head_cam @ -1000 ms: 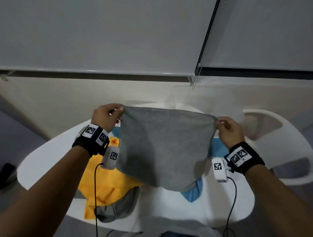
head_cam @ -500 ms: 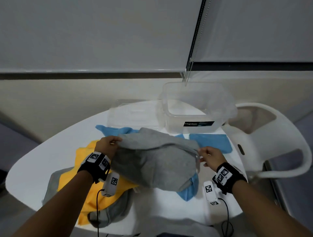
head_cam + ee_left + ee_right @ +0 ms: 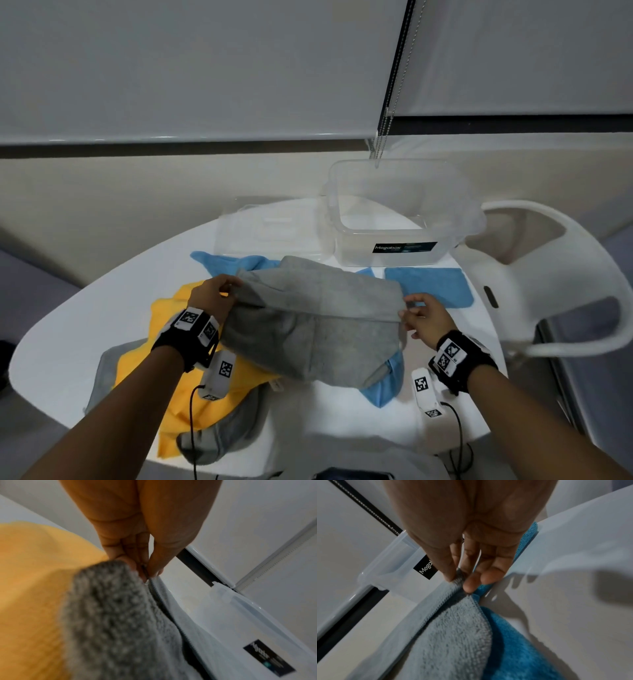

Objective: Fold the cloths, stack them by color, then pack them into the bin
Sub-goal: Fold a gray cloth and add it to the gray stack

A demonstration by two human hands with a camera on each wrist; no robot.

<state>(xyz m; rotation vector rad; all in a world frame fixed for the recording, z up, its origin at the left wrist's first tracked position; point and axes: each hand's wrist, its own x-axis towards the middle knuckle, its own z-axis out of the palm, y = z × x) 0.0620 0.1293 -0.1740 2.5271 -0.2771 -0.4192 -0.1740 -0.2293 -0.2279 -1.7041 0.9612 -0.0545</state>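
I have the left hand and right hand pinching the gray cloth corners mid-tabletop; first fold underway; bin at far edge empty; other cloths unfolded.

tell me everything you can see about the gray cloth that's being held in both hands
The gray cloth looks like soft terry or microfiber with a stitched hem. It is folded over on itself, the top layer lying across the lower one, and slumps on the white table, overlapping a yellow cloth and a blue cloth. The left hand pinches its left corner, the right hand pinches the right corner. The clear bin stands behind it.
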